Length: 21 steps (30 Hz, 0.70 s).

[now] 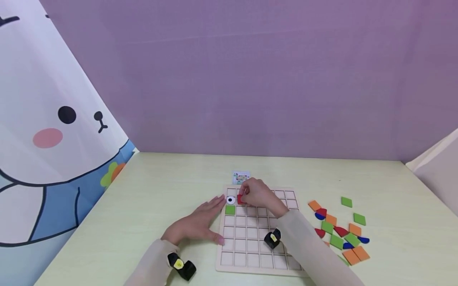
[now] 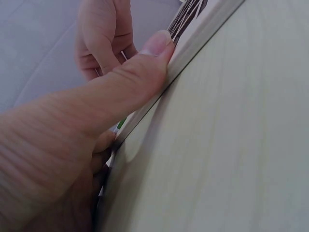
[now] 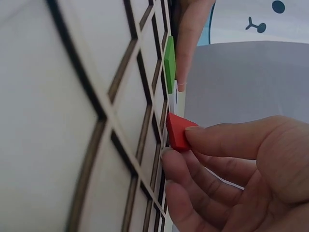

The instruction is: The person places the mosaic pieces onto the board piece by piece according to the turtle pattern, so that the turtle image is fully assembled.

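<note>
A wooden grid board (image 1: 252, 256) lies on the table. My right hand (image 1: 259, 194) pinches a red piece (image 1: 240, 199) at the board's upper left; in the right wrist view the thumb and fingers hold the red piece (image 3: 177, 133) tilted against the grid. Left of it sits a white piece with a black dot (image 1: 230, 200), and below that one a green square (image 1: 230, 209). My left hand (image 1: 198, 222) lies along the board's left edge, fingers spread; its thumb touches the board's side (image 2: 186, 53) in the left wrist view.
Orange (image 1: 351, 257), green (image 1: 346, 201), red (image 1: 341, 231) and blue (image 1: 363, 240) pieces lie scattered right of the board, some overlapping. A small printed card (image 1: 241, 176) lies behind the board. A purple cloth (image 1: 264, 87) stands beyond the table (image 1: 171, 174).
</note>
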Each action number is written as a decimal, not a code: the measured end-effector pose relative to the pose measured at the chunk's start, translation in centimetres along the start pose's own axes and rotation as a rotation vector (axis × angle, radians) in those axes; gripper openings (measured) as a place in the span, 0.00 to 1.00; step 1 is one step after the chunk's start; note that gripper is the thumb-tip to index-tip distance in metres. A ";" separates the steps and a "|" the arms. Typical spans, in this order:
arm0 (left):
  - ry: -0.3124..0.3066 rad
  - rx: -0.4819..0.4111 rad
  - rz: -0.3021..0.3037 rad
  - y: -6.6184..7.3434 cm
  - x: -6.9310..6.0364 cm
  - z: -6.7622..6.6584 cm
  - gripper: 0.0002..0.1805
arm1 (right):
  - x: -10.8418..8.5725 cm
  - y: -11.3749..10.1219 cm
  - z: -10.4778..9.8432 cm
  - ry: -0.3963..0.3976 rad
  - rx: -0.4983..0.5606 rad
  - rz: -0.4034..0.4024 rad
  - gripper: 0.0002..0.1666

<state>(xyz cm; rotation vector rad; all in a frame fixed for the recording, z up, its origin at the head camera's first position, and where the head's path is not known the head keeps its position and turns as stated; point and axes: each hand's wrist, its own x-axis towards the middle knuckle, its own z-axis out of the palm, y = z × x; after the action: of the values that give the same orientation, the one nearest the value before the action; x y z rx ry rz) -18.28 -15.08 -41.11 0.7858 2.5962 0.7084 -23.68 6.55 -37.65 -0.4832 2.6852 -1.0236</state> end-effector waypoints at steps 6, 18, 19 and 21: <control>0.002 0.005 -0.004 -0.1 0.0 0.0 0.62 | 0.1 0.0 0.2 0.013 -0.021 0.003 0.03; 0.002 0.002 -0.008 0.3 -0.2 -0.1 0.63 | 0.2 -0.1 0.2 0.040 -0.040 0.018 0.04; 0.002 0.002 -0.007 0.3 -0.2 -0.1 0.63 | 0.2 -0.1 0.2 0.043 -0.042 0.016 0.04; 0.002 0.004 -0.006 0.2 -0.2 -0.1 0.63 | 0.3 -0.1 0.3 0.043 -0.040 0.017 0.03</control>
<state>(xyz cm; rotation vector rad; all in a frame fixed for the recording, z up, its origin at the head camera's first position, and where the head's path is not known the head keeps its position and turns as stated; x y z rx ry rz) -18.08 -15.04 -40.86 0.7785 2.6011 0.7028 -23.81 6.22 -37.84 -0.4496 2.7472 -0.9879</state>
